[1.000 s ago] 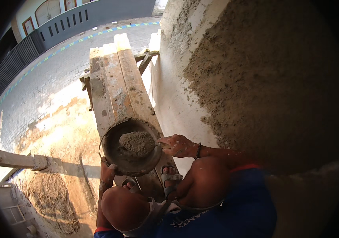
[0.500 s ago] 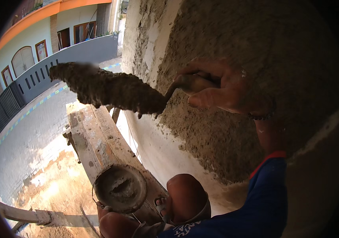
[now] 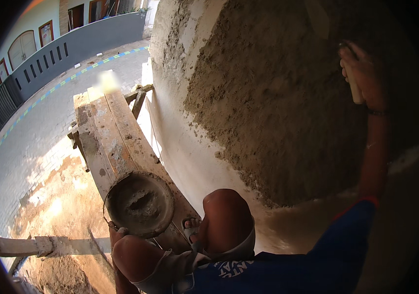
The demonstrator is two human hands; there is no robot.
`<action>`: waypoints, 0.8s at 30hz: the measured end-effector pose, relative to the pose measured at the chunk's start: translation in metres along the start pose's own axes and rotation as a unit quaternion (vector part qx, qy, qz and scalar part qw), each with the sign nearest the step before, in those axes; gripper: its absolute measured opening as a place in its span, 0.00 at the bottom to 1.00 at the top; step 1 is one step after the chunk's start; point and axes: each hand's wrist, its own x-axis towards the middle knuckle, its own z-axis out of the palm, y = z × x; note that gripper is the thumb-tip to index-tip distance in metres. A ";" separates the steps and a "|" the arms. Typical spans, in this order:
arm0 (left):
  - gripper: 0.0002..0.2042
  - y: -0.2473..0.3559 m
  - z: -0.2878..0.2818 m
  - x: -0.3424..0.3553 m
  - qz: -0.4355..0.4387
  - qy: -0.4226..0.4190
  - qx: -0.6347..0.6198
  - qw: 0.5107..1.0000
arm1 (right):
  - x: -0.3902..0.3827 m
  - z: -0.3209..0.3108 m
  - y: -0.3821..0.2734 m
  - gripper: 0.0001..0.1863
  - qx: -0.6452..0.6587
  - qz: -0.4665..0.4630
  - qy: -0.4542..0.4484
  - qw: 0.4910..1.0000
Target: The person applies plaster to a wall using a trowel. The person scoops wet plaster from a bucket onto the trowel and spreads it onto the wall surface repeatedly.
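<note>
My right hand is raised at the upper right, closed around the pale handle of a trowel against the wall's rough, dark mortar. The trowel blade is dim, so I cannot tell whether it carries mortar. My left hand, partly hidden by my knee, grips the rim of a round, mortar-smeared bucket, which has wet grey mortar inside and stands on wooden planks in front of my sandalled feet.
The plank scaffold runs forward beside the partly plastered wall, with crossbars and a wooden beam at lower left. Below lie sandy ground and a paved street, with a grey boundary wall beyond.
My right hand lifted the trowel from the bucket with a big lump of mortar and has since moved up and right to the wall. The lump no longer shows on it. My left hand stayed at the bucket.
</note>
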 end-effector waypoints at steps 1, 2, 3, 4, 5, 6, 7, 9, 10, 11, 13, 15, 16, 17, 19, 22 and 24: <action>0.25 0.001 0.002 -0.001 0.003 -0.001 -0.002 1.000 | -0.006 0.026 0.001 0.33 0.008 0.028 -0.048 0.998; 0.25 0.004 0.003 -0.002 0.006 -0.003 -0.004 1.000 | -0.022 0.058 0.005 0.33 0.053 0.035 -0.096 0.993; 0.25 0.005 0.004 -0.005 0.007 -0.004 -0.003 1.000 | -0.037 0.094 0.007 0.33 0.024 0.039 -0.164 0.985; 0.25 0.008 0.008 -0.005 -0.007 0.008 0.004 1.000 | -0.055 0.130 0.011 0.31 0.059 0.016 -0.272 0.960; 0.24 0.010 0.010 -0.007 0.004 -0.003 0.000 1.000 | -0.078 0.169 0.014 0.30 0.113 0.005 -0.363 0.925; 0.22 0.012 0.013 -0.008 0.002 0.000 0.004 1.000 | -0.101 0.213 0.014 0.27 0.048 -0.160 -0.367 0.915; 0.20 0.014 0.015 -0.008 0.003 -0.002 0.004 1.000 | -0.124 0.252 0.012 0.25 0.012 -0.346 -0.329 0.878; 0.20 0.015 0.017 -0.006 0.013 -0.017 0.007 1.000 | -0.160 0.312 0.006 0.20 -0.079 -0.393 -0.316 0.860; 0.20 0.012 0.016 -0.006 0.017 -0.018 0.019 1.000 | -0.180 0.339 0.000 0.17 -0.119 -0.417 -0.310 0.846; 0.20 0.009 0.015 -0.004 0.025 -0.015 0.030 0.999 | -0.196 0.364 -0.008 0.15 -0.155 -0.445 -0.302 0.829; 0.23 0.000 0.014 0.003 0.077 -0.031 0.076 0.994 | -0.220 0.401 -0.021 0.11 -0.162 -0.504 -0.256 0.809; 0.25 -0.008 0.011 0.007 0.073 -0.052 0.127 0.988 | -0.233 0.428 -0.030 0.09 -0.173 -0.506 -0.208 0.819; 0.25 -0.011 0.015 0.010 0.157 -0.017 0.174 0.972 | -0.240 0.435 -0.029 0.08 -0.159 -0.504 -0.241 0.814; 0.25 -0.011 0.019 0.012 0.204 0.022 0.226 0.952 | -0.246 0.442 -0.028 0.07 -0.167 -0.495 -0.298 0.799; 0.27 -0.006 0.022 0.006 0.131 0.001 0.168 0.977 | -0.262 0.450 -0.021 0.10 -0.095 -0.444 -0.434 0.778; 0.28 0.010 0.029 -0.003 0.048 -0.021 0.143 0.988 | -0.292 0.461 -0.010 0.19 -0.019 -0.428 -0.528 0.733; 0.27 0.018 0.033 -0.006 0.044 -0.022 0.154 0.987 | -0.306 0.466 0.000 0.22 0.006 -0.393 -0.551 0.737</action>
